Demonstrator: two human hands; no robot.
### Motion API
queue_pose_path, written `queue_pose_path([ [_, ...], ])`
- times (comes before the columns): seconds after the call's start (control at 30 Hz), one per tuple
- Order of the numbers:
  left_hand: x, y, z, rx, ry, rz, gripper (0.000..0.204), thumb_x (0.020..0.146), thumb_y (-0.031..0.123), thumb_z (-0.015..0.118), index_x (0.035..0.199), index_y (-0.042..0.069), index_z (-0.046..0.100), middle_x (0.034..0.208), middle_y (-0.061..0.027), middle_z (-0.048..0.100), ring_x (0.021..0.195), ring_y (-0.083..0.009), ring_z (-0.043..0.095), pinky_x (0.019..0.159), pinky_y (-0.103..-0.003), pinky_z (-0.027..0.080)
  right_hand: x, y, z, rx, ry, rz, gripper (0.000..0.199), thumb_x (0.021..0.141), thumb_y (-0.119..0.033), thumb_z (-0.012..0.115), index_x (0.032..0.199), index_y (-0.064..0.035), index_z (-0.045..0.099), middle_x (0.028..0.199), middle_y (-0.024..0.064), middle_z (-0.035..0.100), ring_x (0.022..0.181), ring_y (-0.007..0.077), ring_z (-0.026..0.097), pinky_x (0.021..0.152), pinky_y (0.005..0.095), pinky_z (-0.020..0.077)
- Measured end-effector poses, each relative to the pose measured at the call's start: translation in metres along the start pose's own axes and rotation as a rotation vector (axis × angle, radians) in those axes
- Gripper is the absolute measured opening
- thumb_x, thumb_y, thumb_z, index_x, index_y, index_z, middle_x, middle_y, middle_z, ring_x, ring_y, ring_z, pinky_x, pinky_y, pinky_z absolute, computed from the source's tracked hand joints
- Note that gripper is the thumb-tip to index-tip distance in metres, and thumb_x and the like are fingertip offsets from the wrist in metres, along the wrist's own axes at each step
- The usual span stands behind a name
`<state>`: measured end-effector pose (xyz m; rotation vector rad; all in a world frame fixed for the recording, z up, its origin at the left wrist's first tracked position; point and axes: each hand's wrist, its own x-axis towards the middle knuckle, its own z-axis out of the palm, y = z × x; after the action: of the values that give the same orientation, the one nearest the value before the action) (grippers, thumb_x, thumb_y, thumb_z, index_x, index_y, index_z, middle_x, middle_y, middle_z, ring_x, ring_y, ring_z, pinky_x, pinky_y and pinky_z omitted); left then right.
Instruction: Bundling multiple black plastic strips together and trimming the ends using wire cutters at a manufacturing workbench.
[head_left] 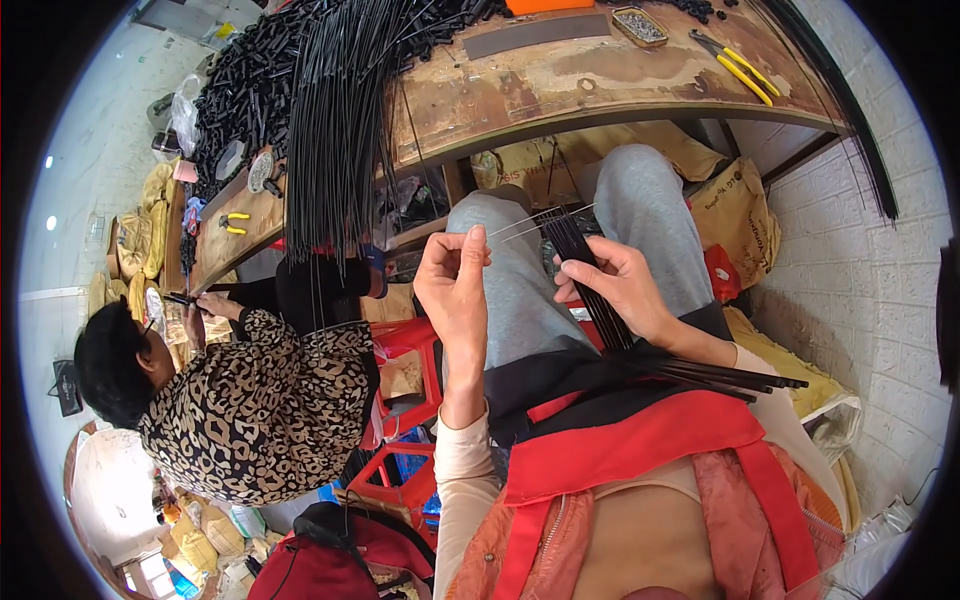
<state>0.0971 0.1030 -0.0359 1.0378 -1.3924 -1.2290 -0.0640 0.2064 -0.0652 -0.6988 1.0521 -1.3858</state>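
Note:
My right hand point(622, 287) is closed around a bundle of slim black rods point(568, 240), held tilted above my lap. Thin pale wires point(525, 226) stick out from the bundle's far end, toward my left hand. My left hand point(455, 283) is raised beside it, fingers curled and thumb up, pinching what looks like the end of one thin wire. Its fingertips are partly hidden. More black rods point(715, 376) lie across my lap below my right wrist, over the black and red apron point(630, 445).
Ahead, the wooden bench point(440, 125) carries a heap of black parts point(240, 100), long black rods point(335, 130) hanging over its edge, yellow-handled pliers point(740, 72) and a small tray point(640, 27). A co-worker in a leopard-print top point(260, 410) sits at left, near red stools point(410, 365).

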Motion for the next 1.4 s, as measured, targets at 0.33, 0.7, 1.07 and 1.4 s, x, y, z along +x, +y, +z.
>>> queue_pose_path([
  [0.33,0.0,-0.001,0.0,0.018,-0.028,-0.015,0.02,0.09,0.017,0.068,0.079,0.002,0.06,0.071,-0.0006,0.06,0.065,-0.0053,0.053,0.063,-0.019,0.042,-0.002,0.005,-0.004,0.02,-0.001,-0.01,0.021,0.094,-0.017,0.059,0.104,0.0021,0.059,0.088,0.0076,0.064,0.077,0.0146,0.066,0.069,0.0246,0.0537],
  [0.7,-0.005,-0.004,0.001,0.043,0.003,-0.028,0.019,0.09,0.015,0.066,0.078,0.003,0.059,0.071,-0.0008,0.06,0.065,-0.0056,0.053,0.063,-0.02,0.042,-0.006,0.009,-0.009,0.001,0.01,-0.014,0.021,0.093,-0.019,0.061,0.101,0.0002,0.061,0.086,0.0062,0.065,0.076,0.013,0.066,0.064,0.0228,0.0516],
  [1.07,-0.003,-0.005,-0.001,0.036,0.012,-0.002,0.02,0.091,0.016,0.066,0.077,0.003,0.058,0.07,-0.0009,0.059,0.064,-0.0057,0.052,0.063,-0.02,0.042,-0.002,0.01,-0.009,0.008,0.003,0.011,0.023,0.093,-0.021,0.061,0.103,-0.0007,0.06,0.087,0.0058,0.065,0.077,0.0135,0.066,0.063,0.0228,0.0513],
  [1.4,0.005,0.003,-0.005,0.046,0.005,-0.022,0.02,0.09,0.016,0.067,0.078,0.003,0.059,0.071,-0.0004,0.059,0.065,-0.0051,0.052,0.062,-0.019,0.041,0.004,0.005,-0.001,0.002,-0.007,-0.005,0.023,0.094,-0.021,0.06,0.103,0.0002,0.06,0.087,0.0062,0.064,0.077,0.0133,0.066,0.065,0.023,0.0515],
])
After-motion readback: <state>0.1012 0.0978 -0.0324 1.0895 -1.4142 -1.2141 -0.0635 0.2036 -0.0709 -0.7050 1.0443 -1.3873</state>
